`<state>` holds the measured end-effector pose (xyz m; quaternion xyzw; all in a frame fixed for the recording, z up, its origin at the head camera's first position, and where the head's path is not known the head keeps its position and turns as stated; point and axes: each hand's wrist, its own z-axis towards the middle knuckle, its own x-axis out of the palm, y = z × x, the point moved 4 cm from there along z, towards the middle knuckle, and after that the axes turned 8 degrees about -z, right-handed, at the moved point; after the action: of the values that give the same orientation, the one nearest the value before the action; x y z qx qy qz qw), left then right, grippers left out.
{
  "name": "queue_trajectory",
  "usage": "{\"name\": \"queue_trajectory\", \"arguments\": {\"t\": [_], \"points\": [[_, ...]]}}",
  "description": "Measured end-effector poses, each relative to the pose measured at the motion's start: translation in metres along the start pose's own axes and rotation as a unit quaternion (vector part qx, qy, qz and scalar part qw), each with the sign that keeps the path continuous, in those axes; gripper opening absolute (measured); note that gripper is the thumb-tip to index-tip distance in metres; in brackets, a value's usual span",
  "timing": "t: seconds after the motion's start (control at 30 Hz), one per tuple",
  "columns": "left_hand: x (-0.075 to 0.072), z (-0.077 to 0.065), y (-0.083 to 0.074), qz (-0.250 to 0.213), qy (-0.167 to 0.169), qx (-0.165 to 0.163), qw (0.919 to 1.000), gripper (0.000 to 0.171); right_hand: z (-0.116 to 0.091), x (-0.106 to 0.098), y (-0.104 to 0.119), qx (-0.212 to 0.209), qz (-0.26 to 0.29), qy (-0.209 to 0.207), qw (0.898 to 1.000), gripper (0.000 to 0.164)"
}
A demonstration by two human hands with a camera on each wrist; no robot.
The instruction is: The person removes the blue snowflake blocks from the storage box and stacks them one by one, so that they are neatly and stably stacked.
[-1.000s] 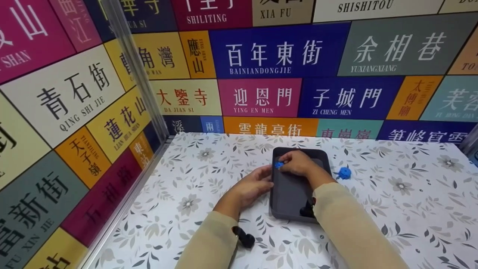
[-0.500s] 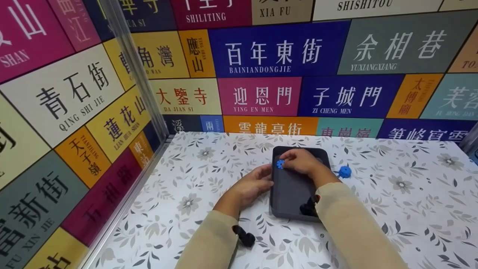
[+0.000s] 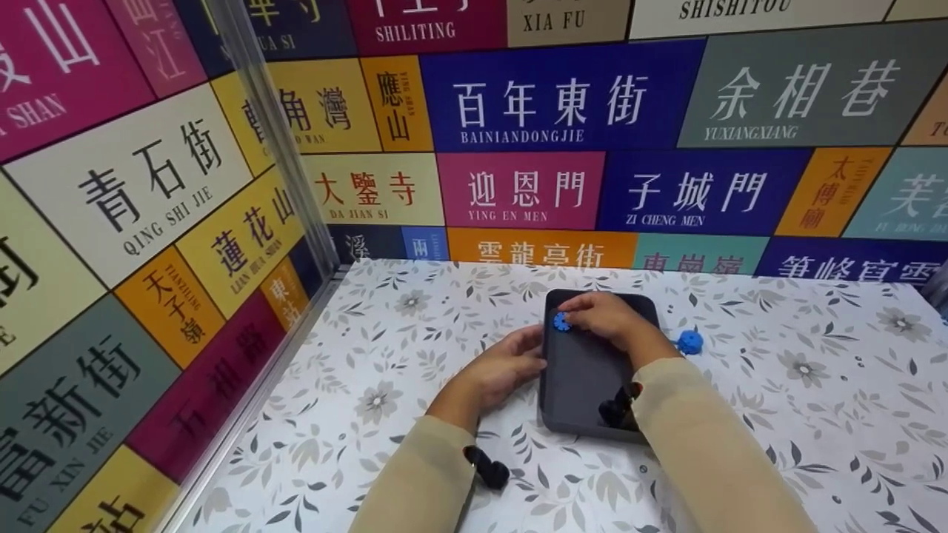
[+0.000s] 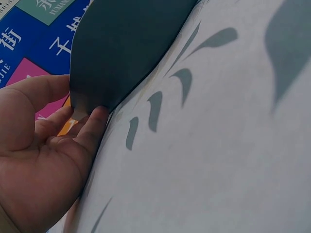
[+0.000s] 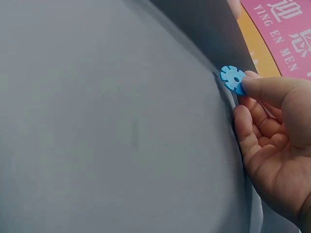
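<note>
My right hand [image 3: 603, 317] pinches a blue notched plastic disc [image 5: 233, 79] with a small hole in its middle, between thumb and index finger. It holds the disc inside the far left corner of a dark grey rectangular tray [image 3: 585, 392]. Against the tray's left outer wall [image 4: 126, 39], my left hand [image 3: 503, 370] rests with its fingertips touching and its fingers loosely extended. Just right of the tray, a blue ball-like cluster [image 3: 690, 342] lies on the table, seemingly made of similar pieces.
A white table [image 3: 378, 459] with a grey floral pattern spreads around the tray. Colourful sign-covered panels [image 3: 518, 189] stand along the back and left sides. Dark wrist-worn devices [image 3: 489, 470] sit on both sleeves, the right one above the tray.
The blue disc has turned so that its round face shows, and the right hand has shifted slightly. The left hand keeps its place by the tray wall.
</note>
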<state>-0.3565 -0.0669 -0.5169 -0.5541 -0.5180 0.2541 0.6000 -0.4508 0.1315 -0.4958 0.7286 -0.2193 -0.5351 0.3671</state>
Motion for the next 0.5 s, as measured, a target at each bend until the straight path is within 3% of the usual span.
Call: {"name": "queue_trajectory", "arguments": {"t": [0.27,0.5], "points": [[0.002,0.0,0.001,-0.009,0.003,-0.002,1.0,0.073,-0.007,-0.014,0.01,0.013,0.103,0.007,0.995,0.04],[-0.001,0.001,0.001,-0.005,-0.009,-0.005,0.9999,0.072,-0.034,-0.031,0.021,-0.005,0.212,-0.035,0.977,0.041]]}}
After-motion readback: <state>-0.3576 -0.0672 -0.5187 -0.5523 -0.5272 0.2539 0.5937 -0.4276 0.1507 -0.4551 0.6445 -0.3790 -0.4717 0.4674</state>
